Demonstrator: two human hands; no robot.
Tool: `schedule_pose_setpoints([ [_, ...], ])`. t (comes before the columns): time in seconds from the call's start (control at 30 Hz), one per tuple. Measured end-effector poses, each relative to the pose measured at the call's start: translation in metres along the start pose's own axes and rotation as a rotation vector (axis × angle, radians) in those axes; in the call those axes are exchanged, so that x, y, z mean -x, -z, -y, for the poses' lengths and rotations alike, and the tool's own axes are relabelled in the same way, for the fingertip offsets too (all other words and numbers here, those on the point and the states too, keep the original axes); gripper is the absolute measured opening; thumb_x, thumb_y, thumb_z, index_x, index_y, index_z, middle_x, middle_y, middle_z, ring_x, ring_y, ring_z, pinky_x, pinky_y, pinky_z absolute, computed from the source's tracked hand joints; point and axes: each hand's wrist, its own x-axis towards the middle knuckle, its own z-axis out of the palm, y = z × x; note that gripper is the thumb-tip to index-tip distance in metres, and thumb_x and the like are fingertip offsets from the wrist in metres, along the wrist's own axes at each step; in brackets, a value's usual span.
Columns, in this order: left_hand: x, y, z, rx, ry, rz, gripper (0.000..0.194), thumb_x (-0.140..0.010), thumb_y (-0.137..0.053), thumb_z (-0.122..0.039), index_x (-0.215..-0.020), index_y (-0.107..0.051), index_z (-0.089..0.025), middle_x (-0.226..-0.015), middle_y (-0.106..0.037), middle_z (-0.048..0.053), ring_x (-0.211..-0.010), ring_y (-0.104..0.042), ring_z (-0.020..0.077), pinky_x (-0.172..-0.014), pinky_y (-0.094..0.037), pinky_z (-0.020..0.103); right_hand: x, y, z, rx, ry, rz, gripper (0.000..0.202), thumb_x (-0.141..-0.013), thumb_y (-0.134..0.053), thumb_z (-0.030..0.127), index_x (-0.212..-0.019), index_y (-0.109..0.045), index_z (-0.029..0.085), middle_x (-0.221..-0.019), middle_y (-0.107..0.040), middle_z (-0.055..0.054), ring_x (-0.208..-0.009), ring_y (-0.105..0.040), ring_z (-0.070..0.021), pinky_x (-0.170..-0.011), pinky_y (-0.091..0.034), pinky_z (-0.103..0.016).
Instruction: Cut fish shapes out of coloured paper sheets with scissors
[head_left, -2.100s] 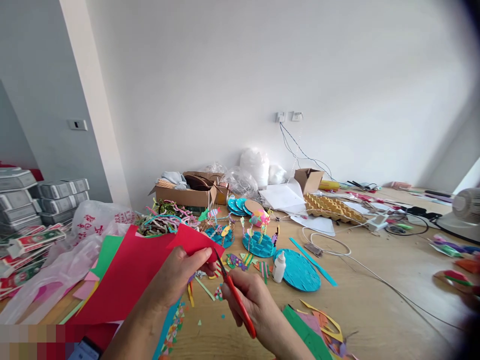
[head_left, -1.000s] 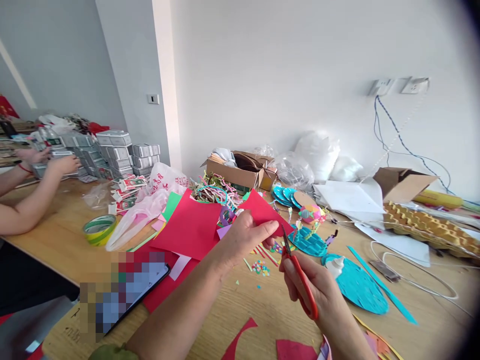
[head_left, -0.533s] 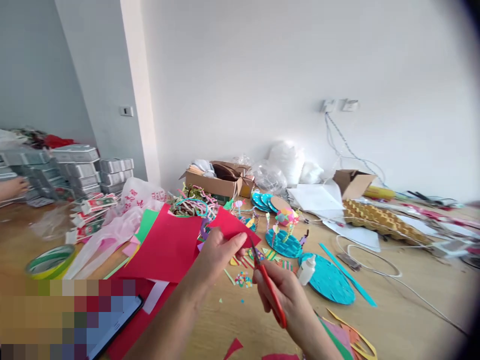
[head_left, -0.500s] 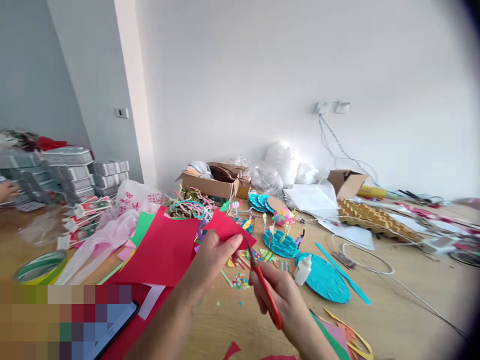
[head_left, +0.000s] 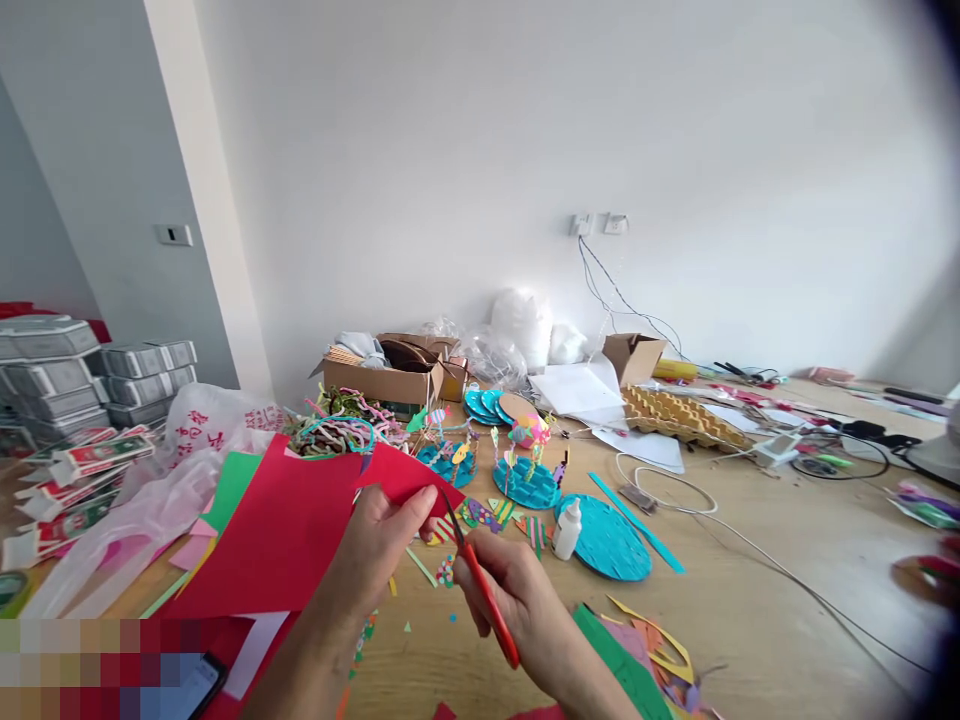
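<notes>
My left hand pinches a small piece of red paper between thumb and fingers. In my right hand are red-handled scissors, their blades at the paper's right part, close to my left fingertips. A large red sheet lies left of my left hand, over green paper. Just beyond the hands are patterned paper cutouts and small coloured dots. A white glue bottle stands beside a blue disc to the right.
Blue discs with upright decorations stand past the hands. Further back are a cardboard box, an egg tray and a white cable. Paper scraps lie front right, a phone front left. Stacked tins are far left.
The view has turned to the right, so the table items appear further left. Both hands still hold the red paper and scissors, with the blades still at the paper.
</notes>
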Motion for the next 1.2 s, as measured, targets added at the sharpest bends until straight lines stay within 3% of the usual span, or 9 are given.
schedule_pose_setpoints([
  [0.17,-0.001,-0.001,0.003,0.033,-0.009,0.035,0.024,-0.068,-0.061,-0.033,-0.05,-0.055,-0.019,-0.046,-0.053,-0.004,-0.048,-0.052,0.0124,-0.05,-0.043,0.023,-0.001,0.0,0.001,0.011,0.006,0.011,0.034,-0.089,-0.046,0.039,-0.062,-0.038,0.021,-0.051,-0.042,0.006,-0.047,-0.039,-0.0085,-0.045,-0.026,-0.021],
  [0.6,-0.003,-0.002,0.004,0.066,-0.021,0.173,0.024,-0.072,-0.056,-0.036,-0.059,-0.059,-0.017,-0.051,-0.055,-0.001,-0.05,-0.052,0.0119,-0.051,-0.042,0.024,0.001,0.006,-0.006,0.06,0.007,0.006,0.055,-0.084,-0.038,0.069,-0.06,-0.045,0.021,-0.048,-0.046,0.002,-0.047,-0.04,-0.0122,-0.046,-0.03,-0.025],
  [0.87,-0.006,-0.002,0.009,0.1,-0.028,0.231,0.024,-0.073,-0.055,-0.037,-0.061,-0.059,-0.016,-0.05,-0.053,-0.002,-0.049,-0.051,0.0112,-0.05,-0.042,0.023,-0.001,0.004,-0.013,0.032,0.0,-0.017,0.051,-0.086,-0.04,0.066,-0.064,-0.048,0.02,-0.046,-0.046,0.004,-0.043,-0.034,-0.0103,-0.043,-0.024,-0.024],
  [1.2,-0.006,-0.004,0.009,0.076,0.0,0.213,0.025,-0.072,-0.054,-0.037,-0.057,-0.058,-0.018,-0.05,-0.053,-0.002,-0.049,-0.052,0.0122,-0.053,-0.044,0.024,-0.001,0.005,-0.013,0.032,-0.016,-0.024,0.053,-0.084,-0.041,0.067,-0.061,-0.046,0.02,-0.046,-0.046,0.003,-0.044,-0.037,-0.0108,-0.044,-0.026,-0.024],
])
